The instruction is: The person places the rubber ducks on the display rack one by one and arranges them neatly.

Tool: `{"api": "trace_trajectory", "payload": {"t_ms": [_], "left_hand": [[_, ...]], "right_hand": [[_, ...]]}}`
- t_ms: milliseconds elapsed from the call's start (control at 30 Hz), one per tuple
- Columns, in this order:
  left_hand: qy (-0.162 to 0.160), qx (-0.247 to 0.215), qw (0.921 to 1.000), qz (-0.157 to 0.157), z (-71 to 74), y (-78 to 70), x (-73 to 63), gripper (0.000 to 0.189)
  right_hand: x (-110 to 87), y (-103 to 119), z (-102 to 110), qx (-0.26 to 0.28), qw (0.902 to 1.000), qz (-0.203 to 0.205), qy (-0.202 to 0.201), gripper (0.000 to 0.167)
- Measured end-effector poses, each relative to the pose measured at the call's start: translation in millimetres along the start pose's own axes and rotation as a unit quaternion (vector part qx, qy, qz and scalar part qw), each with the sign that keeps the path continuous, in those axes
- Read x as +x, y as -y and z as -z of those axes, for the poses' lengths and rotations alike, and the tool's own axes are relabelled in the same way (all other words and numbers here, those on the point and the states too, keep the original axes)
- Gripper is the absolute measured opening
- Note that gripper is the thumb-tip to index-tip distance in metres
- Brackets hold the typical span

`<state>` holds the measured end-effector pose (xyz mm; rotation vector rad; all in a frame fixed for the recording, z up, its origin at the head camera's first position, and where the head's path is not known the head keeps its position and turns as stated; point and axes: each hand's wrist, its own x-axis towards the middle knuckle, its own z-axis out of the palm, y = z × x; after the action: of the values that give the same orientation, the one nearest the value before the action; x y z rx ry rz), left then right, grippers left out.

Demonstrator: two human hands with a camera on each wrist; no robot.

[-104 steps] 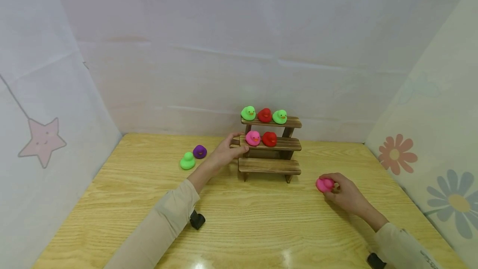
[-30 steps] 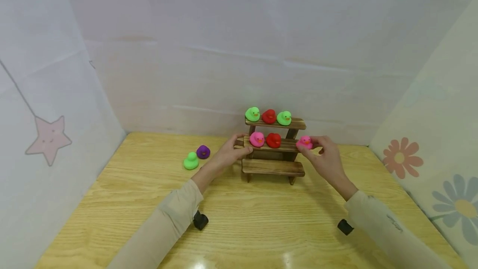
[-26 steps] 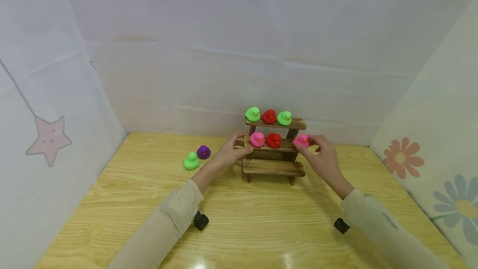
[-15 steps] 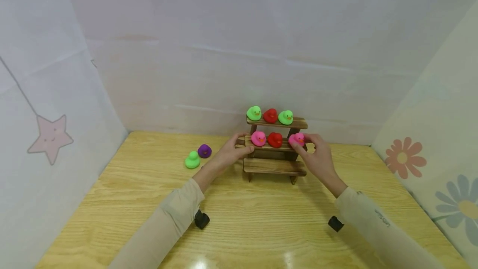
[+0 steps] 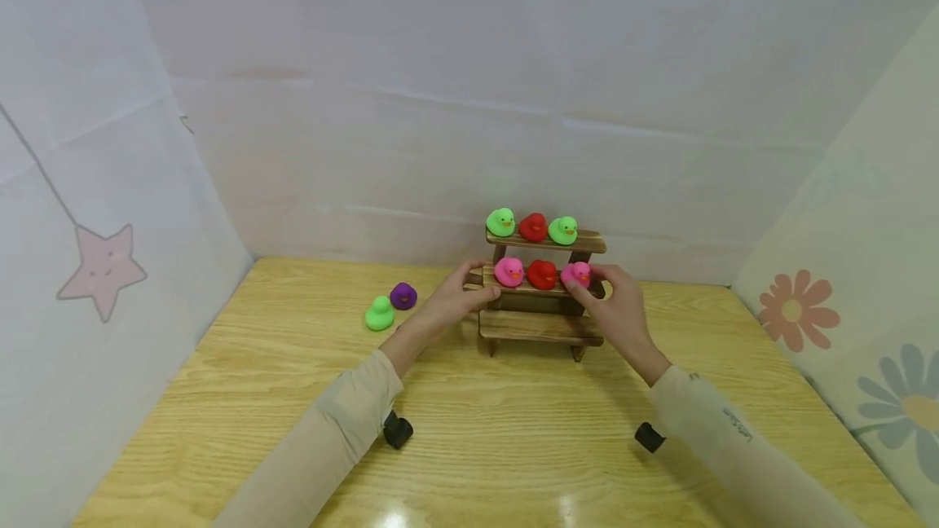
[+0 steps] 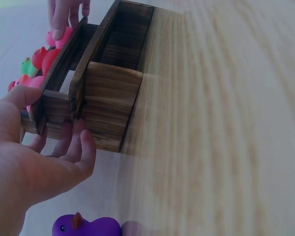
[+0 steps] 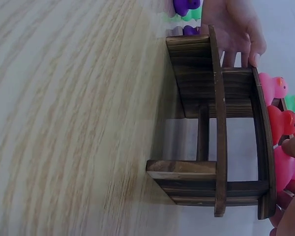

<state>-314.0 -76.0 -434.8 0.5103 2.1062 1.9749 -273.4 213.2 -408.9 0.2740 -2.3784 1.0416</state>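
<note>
1. The left hand (image 5: 447,300) grips the left end of the middle step of a 3-step brown wooden stand (image 5: 541,326), which stands on a pale wood-grain table (image 5: 469,463).
2. The right hand (image 5: 622,312) pinches a glossy pink toy duck (image 5: 575,273) at the right end of that step; whether the step bears its full weight, I cannot tell.
3. Just left of it on the same step sit a red toy duck (image 5: 542,274) and, farther left, a second pink duck (image 5: 509,272). If the right hand pushes inward, the red duck could be nudged into its neighbour.
4. Letting go with the base overhanging the narrow step could tip the held duck off.
5. The top step carries 2 green ducks and 1 red; a knock from the right fingers, or a tug by the left hand, could jolt them loose.
6. A green duck (image 5: 380,314) and a purple duck (image 5: 403,296) lie near the left forearm, which could brush them when withdrawn.
</note>
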Motion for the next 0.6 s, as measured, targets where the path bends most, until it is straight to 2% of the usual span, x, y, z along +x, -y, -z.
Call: {"api": "trace_trajectory", "payload": {"t_ms": [300, 600], "left_hand": [[-0.002, 0.007, 1.0, 0.004, -0.9, -2.9, -0.7, 0.064], [0.0, 0.006, 1.0, 0.007, 1.2, -1.2, -0.9, 0.065]], "right_hand": [[-1.4, -3.8, -1.8, -0.033, 0.9988, 0.029, -0.024, 0.04], [-0.8, -2.5, -5.0, -0.025, 0.9991, 0.032, -0.015, 0.043]]}}
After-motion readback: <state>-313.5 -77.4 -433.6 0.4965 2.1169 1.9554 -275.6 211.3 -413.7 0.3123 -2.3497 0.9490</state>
